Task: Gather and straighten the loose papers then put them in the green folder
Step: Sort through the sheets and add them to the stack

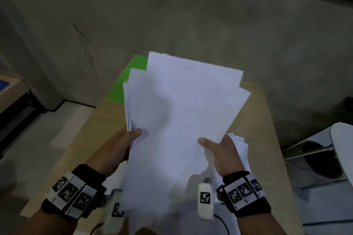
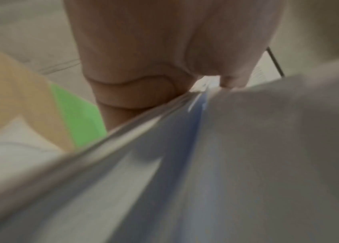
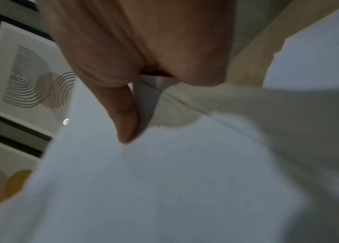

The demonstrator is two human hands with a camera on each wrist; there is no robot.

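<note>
Both hands hold the uneven stack of white papers above the wooden surface: my left hand pinches its left edge, thumb on top, and my right hand pinches its right edge likewise. Behind the sheets, the green folder lies flat on the surface, mostly hidden.

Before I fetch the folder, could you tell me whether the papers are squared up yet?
Not yet: the papers are fanned, corners staggered at the top.
</note>
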